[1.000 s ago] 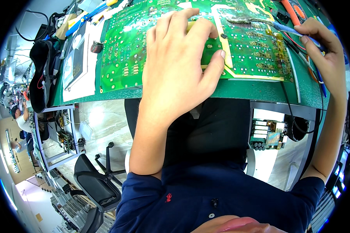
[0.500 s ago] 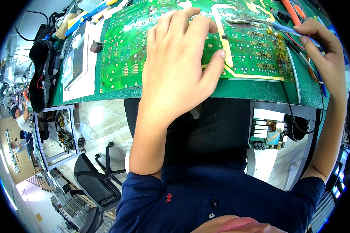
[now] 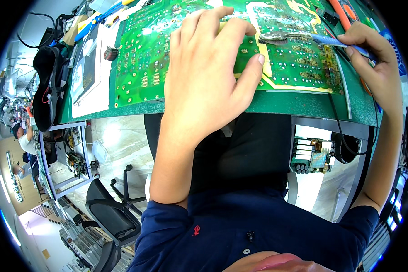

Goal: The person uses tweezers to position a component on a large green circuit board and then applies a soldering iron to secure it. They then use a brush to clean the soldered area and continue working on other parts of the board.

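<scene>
A large green circuit board (image 3: 143,63) lies on the green-topped bench, with solder joints and pale yellow tracks facing up. My left hand (image 3: 208,68) rests palm down over its middle, fingers spread and holding nothing. At the right, my right hand (image 3: 371,56) grips the blue handle of a brush (image 3: 299,38) between thumb and fingers. The brush's dark, worn bristles reach left onto the board, close to a wide pale track and a short way right of my left fingers. My left hand hides part of the board.
Left of the board lie white papers (image 3: 102,93), a small dark cylindrical part (image 3: 110,53) and a black curved case (image 3: 46,86). Orange-handled tool (image 3: 339,13) and cables sit at the right. Below are another board (image 3: 313,155) and an office chair (image 3: 111,211). People work far left.
The brush has moved slightly left and toward me across the board, its handle now lying flatter. My right hand has shifted a little with it. My left hand stays nearly still.
</scene>
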Demonstrator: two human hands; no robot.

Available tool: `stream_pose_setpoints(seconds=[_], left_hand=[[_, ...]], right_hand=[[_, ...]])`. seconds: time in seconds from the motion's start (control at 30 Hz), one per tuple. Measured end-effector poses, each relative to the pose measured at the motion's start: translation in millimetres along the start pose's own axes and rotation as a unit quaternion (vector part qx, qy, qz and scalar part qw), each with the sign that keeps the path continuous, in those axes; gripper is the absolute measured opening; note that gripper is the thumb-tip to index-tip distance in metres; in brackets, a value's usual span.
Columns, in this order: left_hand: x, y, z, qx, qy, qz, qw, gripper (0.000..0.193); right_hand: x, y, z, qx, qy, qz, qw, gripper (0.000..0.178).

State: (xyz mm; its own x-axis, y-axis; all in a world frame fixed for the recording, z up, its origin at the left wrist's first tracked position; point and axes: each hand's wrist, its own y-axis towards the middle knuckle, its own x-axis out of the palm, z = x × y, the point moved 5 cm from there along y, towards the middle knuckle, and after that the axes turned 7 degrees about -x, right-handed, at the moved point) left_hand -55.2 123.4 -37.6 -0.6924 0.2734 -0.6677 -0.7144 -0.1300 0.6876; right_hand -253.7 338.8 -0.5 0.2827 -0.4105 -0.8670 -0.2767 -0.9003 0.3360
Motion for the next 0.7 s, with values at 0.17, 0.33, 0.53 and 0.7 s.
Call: stream_pose_setpoints(seconds=[0.17,0.33,0.53,0.7], left_hand=[[0,0,1,-0.009,0.008,-0.011,1.000,0.028],[-2,1,0,-0.024,0.017,-0.015,0.999,0.027],[-5,2,1,-0.088,0.003,-0.039,0.995,0.027],[-6,1,2,-0.088,0.017,-0.040,0.995,0.027]], right_hand=[[1,-2,2,0.003,0.005,0.003,1.000,0.020],[-1,0,0,-0.009,-0.002,-0.005,1.000,0.021],[-8,-3,7,-0.007,-0.004,0.012,1.000,0.021],[1,2,1,-0.018,0.035,0.014,0.999,0.020]])
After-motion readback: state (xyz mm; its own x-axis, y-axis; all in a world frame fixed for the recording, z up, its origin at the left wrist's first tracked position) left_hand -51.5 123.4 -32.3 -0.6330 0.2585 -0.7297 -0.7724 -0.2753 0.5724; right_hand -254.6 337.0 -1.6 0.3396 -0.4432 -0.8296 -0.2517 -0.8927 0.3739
